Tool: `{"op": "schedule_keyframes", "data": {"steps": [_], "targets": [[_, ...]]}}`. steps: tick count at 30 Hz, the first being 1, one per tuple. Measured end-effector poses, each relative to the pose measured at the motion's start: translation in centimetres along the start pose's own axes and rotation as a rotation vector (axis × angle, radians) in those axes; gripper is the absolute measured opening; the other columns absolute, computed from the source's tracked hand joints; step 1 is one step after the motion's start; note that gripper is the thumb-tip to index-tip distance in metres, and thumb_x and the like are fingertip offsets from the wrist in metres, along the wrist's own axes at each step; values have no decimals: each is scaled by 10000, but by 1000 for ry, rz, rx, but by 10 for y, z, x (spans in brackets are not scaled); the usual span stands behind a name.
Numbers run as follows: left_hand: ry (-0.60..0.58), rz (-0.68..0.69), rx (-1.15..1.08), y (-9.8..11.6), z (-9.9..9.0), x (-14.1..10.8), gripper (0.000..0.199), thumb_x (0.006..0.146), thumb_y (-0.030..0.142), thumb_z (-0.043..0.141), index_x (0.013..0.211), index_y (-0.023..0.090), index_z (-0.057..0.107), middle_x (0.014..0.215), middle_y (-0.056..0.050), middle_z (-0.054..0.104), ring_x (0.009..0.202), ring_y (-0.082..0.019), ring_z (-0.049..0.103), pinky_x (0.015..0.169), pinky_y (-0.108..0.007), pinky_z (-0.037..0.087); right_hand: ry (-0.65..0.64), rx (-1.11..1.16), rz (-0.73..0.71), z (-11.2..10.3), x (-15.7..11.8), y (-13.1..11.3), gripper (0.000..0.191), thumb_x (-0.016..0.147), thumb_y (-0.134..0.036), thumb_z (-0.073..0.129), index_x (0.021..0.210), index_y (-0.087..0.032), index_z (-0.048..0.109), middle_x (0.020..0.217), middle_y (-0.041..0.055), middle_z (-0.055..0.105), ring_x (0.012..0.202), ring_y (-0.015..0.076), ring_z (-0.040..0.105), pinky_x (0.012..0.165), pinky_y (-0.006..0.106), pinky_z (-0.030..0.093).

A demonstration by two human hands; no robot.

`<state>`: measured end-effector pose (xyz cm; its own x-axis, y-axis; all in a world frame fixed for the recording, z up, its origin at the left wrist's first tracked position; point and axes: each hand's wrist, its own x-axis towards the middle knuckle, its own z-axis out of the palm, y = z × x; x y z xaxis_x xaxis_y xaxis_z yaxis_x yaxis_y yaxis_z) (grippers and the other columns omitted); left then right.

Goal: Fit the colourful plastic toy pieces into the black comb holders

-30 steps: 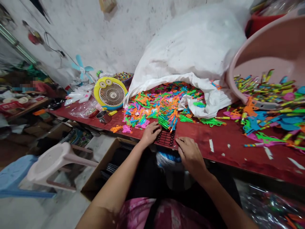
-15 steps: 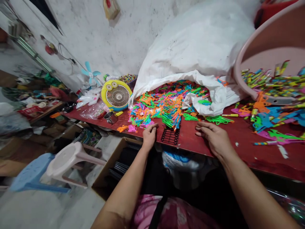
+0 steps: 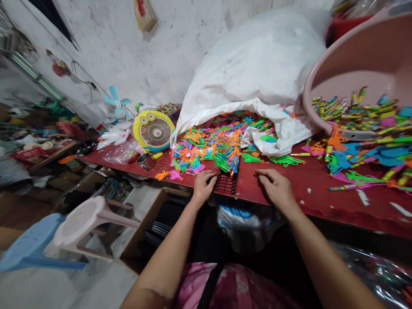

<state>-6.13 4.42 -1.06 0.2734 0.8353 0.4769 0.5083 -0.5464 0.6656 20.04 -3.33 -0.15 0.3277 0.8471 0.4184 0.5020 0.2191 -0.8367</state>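
My left hand [image 3: 204, 187] rests at the table's front edge, beside the left side of a black plastic grid rack [image 3: 226, 184]. Its thumb and forefinger are slightly apart with nothing visible in them; whether a fingertip touches the rack I cannot tell. On the rack's far part stands a tight row of small toy guns [image 3: 228, 159] in green, blue and orange plastic. To the right of the rack, my right hand [image 3: 275, 187] hovers low over the red tabletop, fingers stretched out and holding nothing visible. More loose toy guns [image 3: 195, 139] spill from a white sack [image 3: 257, 64].
A pink basin [image 3: 350, 73] of colourful small tubes leans at the right, with larger toy guns [image 3: 354, 159] before it. Left stand a yellow fan [image 3: 156, 131] and a metal cup [image 3: 146, 161]. Below are a cardboard box [image 3: 154, 210] and stools [image 3: 80, 219]. Another person sits far left.
My right hand has come left, nearer the rack, and my left hand has moved closer to the rack's edge. The view has shifted slightly right.
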Motion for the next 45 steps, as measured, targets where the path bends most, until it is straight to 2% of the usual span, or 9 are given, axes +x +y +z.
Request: {"op": "schedule_keyframes", "data": {"steps": [6, 13, 19, 22, 26, 30, 33, 38, 45], "targets": [[-57, 35, 145, 1, 0, -2, 235, 850, 334, 698, 1047, 217, 746, 1167, -92, 676, 1136, -242, 601, 1018, -428, 486, -2, -17, -20, 0, 0, 1, 265, 823, -311, 521, 929, -185, 727, 953, 84, 735, 894, 221, 661, 864, 391, 496], [-80, 49, 185, -7, 2, -1, 267, 862, 238, 647, 1117, 216, 724, 1205, -90, 664, 1150, -228, 599, 1024, -419, 481, -6, -50, -68, 0, -3, 1, 243, 858, -282, 507, 947, -184, 712, 947, 74, 717, 885, 204, 649, 839, 357, 487], [-70, 72, 226, -7, 6, 3, 265, 832, 166, 644, 1080, 195, 733, 1188, -87, 679, 1124, -225, 609, 1011, -411, 481, -136, -151, -222, 3, -4, -2, 231, 893, -278, 505, 981, -189, 698, 936, 76, 672, 905, 217, 607, 824, 357, 465], [-30, 54, 258, 0, 11, 2, 271, 835, 141, 624, 1079, 187, 732, 1181, -88, 681, 1121, -225, 603, 1001, -400, 485, -168, -234, -227, 13, 2, -3, 240, 875, -321, 550, 997, -182, 704, 922, 83, 670, 893, 237, 591, 820, 376, 453], [16, 44, 287, 9, 16, -4, 284, 876, 167, 590, 1132, 197, 710, 1210, -87, 666, 1133, -230, 590, 999, -409, 481, -170, -168, -177, 34, 17, -6, 263, 852, -342, 575, 1011, -174, 700, 917, 81, 679, 857, 224, 610, 775, 345, 460], [19, 59, 297, 13, 17, -7, 282, 896, 204, 581, 1152, 205, 699, 1229, -92, 653, 1139, -236, 584, 997, -423, 475, -143, -157, -106, 48, 29, -9, 198, 832, -337, 587, 883, -172, 686, 822, 55, 667, 741, 190, 602, 670, 295, 428], [34, 63, 289, 14, 18, -8, 280, 894, 203, 581, 1147, 206, 701, 1220, -92, 657, 1132, -239, 584, 987, -428, 478, -99, -260, -141, 50, 32, -9, 165, 835, -326, 589, 806, -175, 648, 770, 39, 641, 700, 177, 581, 639, 282, 384], [37, 65, 304, 16, 20, -8, 290, 871, 193, 591, 1137, 215, 704, 1208, -88, 661, 1125, -251, 584, 961, -439, 484, -54, -374, -271, 48, 29, -10, 221, 877, -379, 583, 769, -185, 591, 743, 27, 582, 656, 163, 523, 606, 280, 338], [29, 42, 294, 16, 20, -8, 299, 853, 190, 608, 1135, 222, 703, 1214, -77, 658, 1132, -253, 575, 964, -442, 478, -36, -177, -279, 48, 26, -17, 148, 895, -319, 567, 840, -189, 611, 822, 37, 608, 767, 175, 566, 713, 287, 417]]}}
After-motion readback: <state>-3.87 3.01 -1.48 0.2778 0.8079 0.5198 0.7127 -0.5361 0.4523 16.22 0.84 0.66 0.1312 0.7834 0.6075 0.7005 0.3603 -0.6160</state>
